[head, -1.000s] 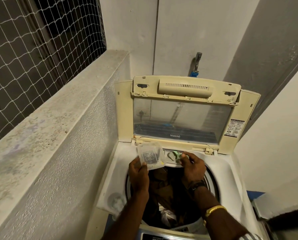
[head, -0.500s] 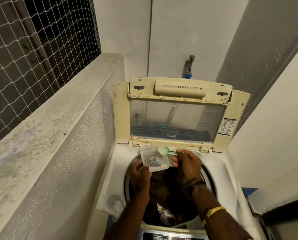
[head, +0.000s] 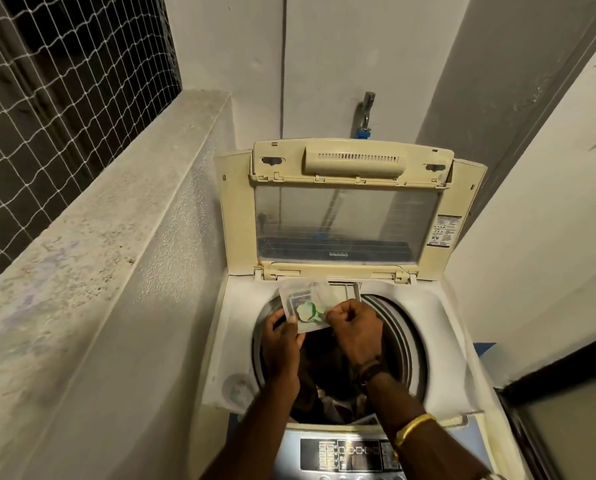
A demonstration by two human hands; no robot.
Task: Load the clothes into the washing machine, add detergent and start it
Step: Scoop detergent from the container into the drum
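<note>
Grey control panel (head: 352, 455) at 6 o'clock of the washing machine (head: 441, 327), nearest the viewer. Dark clothes (head: 324, 379) lie in the drum, centre. Over the drum's 11 o'clock edge, left hand (head: 282, 341) grasps a clear detergent container (head: 291, 294) from below. Right hand (head: 357, 330), towards 12 o'clock, fingers curled, pinches the handle of a green scoop (head: 307, 311); its bowl overlaps the container, inside or in front cannot be told. Cream lid (head: 345, 216) stands raised at 12 o'clock. Tap (head: 367, 109) on the wall beyond; concrete ledge (head: 116, 209) and netting (head: 64, 81) at 10 o'clock
</note>
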